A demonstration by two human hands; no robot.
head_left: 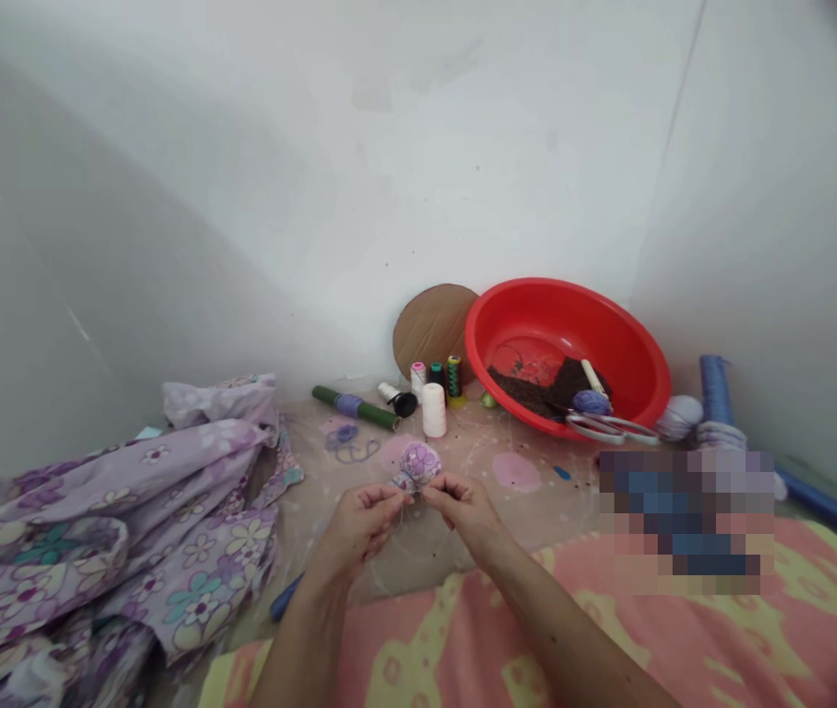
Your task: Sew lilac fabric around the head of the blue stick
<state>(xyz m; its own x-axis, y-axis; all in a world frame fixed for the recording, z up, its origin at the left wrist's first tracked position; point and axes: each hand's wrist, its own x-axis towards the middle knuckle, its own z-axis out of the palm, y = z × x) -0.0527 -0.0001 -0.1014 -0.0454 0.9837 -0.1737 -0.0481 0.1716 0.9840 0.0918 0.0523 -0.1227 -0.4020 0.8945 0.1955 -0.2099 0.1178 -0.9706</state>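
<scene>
A small rounded bundle of lilac floral fabric (420, 459) sits between my hands, its gathered neck wound with bluish thread (406, 478). My left hand (365, 526) is closed, thumb and forefinger pinched at the left of the neck. From the right, my right hand (468, 509) pinches at the neck too, seemingly on the thread; its fingertips hide the exact hold. Thin strands dangle below the fingers. Beyond the bundle lie a loose bluish cord (356, 452) and a green tube wound with purple yarn (351, 405).
Several thread spools, including a white cone (434, 411), stand near the wall. A red basin (566, 305) leans there, holding dark material, yarn and scissors (610, 429). Floral cloth (197, 551) is heaped at left; a pink-yellow blanket (425, 639) covers the front. Cardboard (429, 329) stands behind.
</scene>
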